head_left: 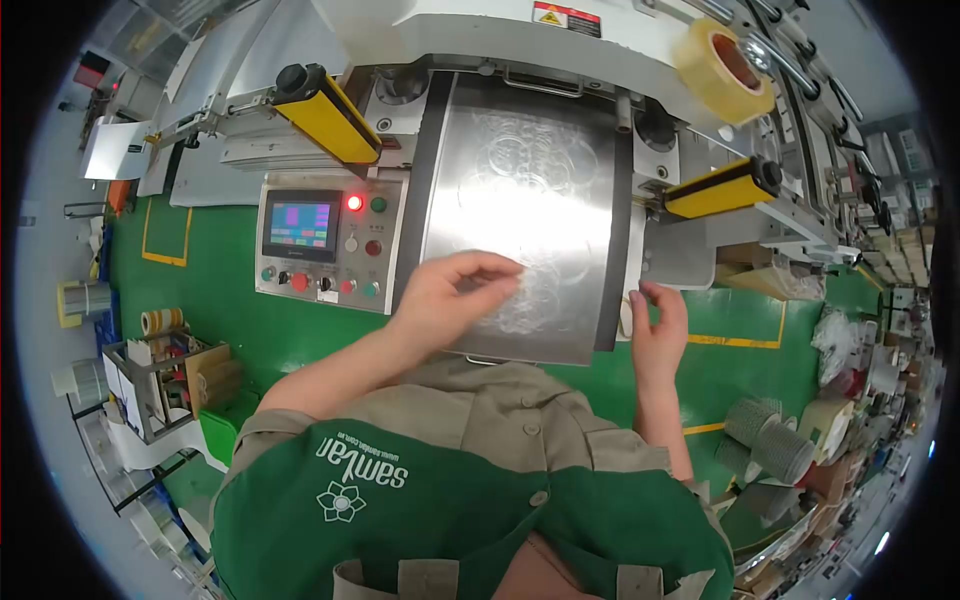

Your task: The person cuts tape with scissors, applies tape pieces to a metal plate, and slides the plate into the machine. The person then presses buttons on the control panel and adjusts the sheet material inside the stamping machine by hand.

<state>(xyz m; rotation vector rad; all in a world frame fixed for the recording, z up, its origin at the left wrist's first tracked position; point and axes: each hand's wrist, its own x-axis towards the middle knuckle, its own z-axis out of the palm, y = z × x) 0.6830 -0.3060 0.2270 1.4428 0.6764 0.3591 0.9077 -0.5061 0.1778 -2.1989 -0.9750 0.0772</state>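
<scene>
A shiny metal plate (pixel 460 200) with faint circular marks lies on the machine bed in front of me. Over the lower left part of the plate is my left hand (pixel 465 290), thumb and fingertips brought together in a pinch; what is between them, if anything, is too small to make out. My right hand (pixel 658 325) is beside the bed's right edge, fingers bent upward near a small pale object (pixel 626 318) at its fingertips. Whether it grips that object is unclear.
A control panel (pixel 332 240) with a lit screen and red light stands left of the bed. Yellow-and-black guards (pixel 335 118) flank it. A tape roll (pixel 728 70) hangs upper right. A grey tray (pixel 680 262) sits right; wound rolls (pixel 770 440) stand lower right.
</scene>
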